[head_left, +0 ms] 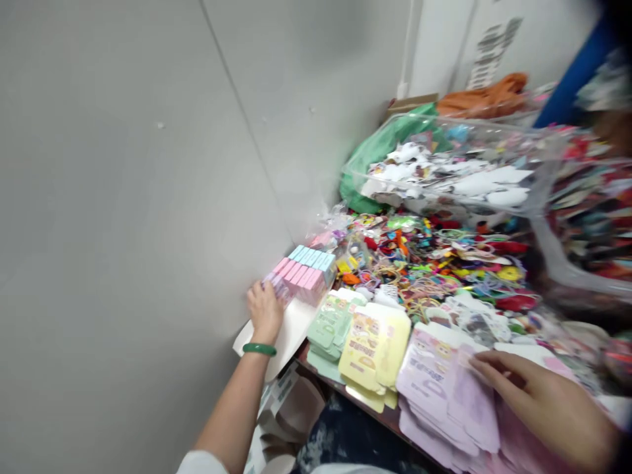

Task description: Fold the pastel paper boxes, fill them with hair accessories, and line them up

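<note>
My left hand (pixel 265 309), with a green bangle at the wrist, is closed over a small purple box (pixel 278 284) at the near end of a row by the wall. Pink boxes (pixel 302 273) and light blue boxes (pixel 312 258) stand behind it. On the right, my right hand (pixel 538 395) pinches the edge of a flat purple carton (pixel 469 395) on a fanned stack. Yellow flat cartons (pixel 370 345) and green flat cartons (pixel 332 326) lie in stacks to its left. Motion blurs the right fingertips a little.
A heap of colourful small items and cords (pixel 444 257) covers the table behind the stacks. A clear plastic bin (pixel 538 210) holds white paper pieces. A grey wall (pixel 148 197) borders the left side. White sheet (pixel 291 329) lies below the boxes.
</note>
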`<state>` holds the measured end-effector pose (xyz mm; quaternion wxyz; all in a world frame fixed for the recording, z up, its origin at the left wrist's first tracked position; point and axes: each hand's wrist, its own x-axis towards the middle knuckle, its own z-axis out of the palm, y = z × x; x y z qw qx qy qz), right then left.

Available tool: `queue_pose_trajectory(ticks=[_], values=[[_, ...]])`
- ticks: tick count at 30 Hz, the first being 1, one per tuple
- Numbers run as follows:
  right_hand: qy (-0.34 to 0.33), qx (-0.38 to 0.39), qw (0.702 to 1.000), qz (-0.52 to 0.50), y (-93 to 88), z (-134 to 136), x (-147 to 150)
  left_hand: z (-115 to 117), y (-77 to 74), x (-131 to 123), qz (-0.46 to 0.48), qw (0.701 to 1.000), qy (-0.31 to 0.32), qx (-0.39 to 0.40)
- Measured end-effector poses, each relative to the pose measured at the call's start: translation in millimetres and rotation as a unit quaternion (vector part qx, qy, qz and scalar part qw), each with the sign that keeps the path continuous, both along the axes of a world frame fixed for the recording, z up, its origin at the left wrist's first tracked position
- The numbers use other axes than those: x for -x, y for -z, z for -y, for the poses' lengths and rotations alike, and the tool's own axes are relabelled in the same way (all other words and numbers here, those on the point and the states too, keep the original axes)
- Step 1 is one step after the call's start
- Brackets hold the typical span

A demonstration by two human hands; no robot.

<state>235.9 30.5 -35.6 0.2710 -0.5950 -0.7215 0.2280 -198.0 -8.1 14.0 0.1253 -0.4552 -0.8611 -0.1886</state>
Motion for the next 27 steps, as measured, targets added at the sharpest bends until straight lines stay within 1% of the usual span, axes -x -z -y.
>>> queue_pose_trajectory(ticks=[2, 3, 4, 5, 6, 7, 8, 9, 10, 11, 12, 14, 18, 21, 23, 24, 25, 27], values=[[0.007, 0.063, 0.998, 0.010, -21.1, 6.0, 3.0, 0.2, -12.8, -15.9, -0.005, 1.000, 0.003, -0.015], [0.036, 0.071, 0.997, 0.012, -29.9, 8.2, 4.7, 0.4, -19.3, -27.8, -0.014, 0.999, 0.013, -0.028], [0.062, 0.073, 0.995, 0.014, -36.9, 10.0, 6.5, 0.6, -25.2, -42.7, -0.028, 0.997, 0.039, -0.065], [0.084, 0.075, 0.994, 0.009, -42.0, 11.4, 8.3, 1.0, -29.8, -60.5, -0.020, 0.991, 0.092, -0.092], [0.102, 0.080, 0.992, 0.003, -45.3, 12.6, 10.4, 1.7, -32.9, -80.9, 0.014, 0.980, 0.176, -0.090], [0.115, 0.088, 0.989, -0.003, -46.9, 13.8, 12.7, 2.5, -34.3, -102.8, 0.062, 0.961, 0.264, -0.062], [0.123, 0.099, 0.987, -0.016, -47.3, 15.1, 15.2, 3.5, -34.1, -125.2, 0.113, 0.935, 0.337, -0.010], [0.124, 0.117, 0.985, -0.038, -46.8, 16.5, 18.0, 4.5, -32.7, -146.6, 0.142, 0.909, 0.388, 0.055], [0.124, 0.138, 0.980, -0.064, -45.7, 17.9, 20.9, 5.1, -30.4, -166.0, 0.145, 0.889, 0.417, 0.121], [0.123, 0.160, 0.975, -0.091, -44.3, 19.2, 23.9, 5.4, -27.8, -182.5, 0.135, 0.879, 0.427, 0.165], [0.122, 0.181, 0.969, -0.114, -42.7, 20.2, 26.7, 5.2, -25.3, -195.8, 0.132, 0.870, 0.434, 0.191], [0.125, 0.208, 0.960, -0.139, -39.2, 21.3, 31.4, 3.5, -21.8, -213.1, 0.122, 0.864, 0.436, 0.219], [0.138, 0.225, 0.950, -0.168, -32.9, 21.4, 36.7, -0.1, -18.8, -225.5, 0.119, 0.860, 0.431, 0.246], [0.152, 0.251, 0.932, -0.213, -31.4, 24.3, 38.7, -1.3, -14.8, -227.7, 0.155, 0.865, 0.402, 0.257], [0.157, 0.270, 0.916, -0.253, -31.9, 27.8, 39.2, -2.8, -10.2, -227.3, 0.206, 0.870, 0.385, 0.229], [0.158, 0.278, 0.907, -0.275, -32.5, 29.6, 39.1, -4.1, -7.6, -226.5, 0.247, 0.870, 0.377, 0.199], [0.160, 0.284, 0.898, -0.295, -33.0, 31.2, 38.8, -5.6, -5.2, -225.6, 0.297, 0.866, 0.368, 0.164], [0.163, 0.285, 0.885, -0.330, -34.0, 33.8, 37.4, -8.6, -1.6, -223.7, 0.395, 0.844, 0.349, 0.098]])
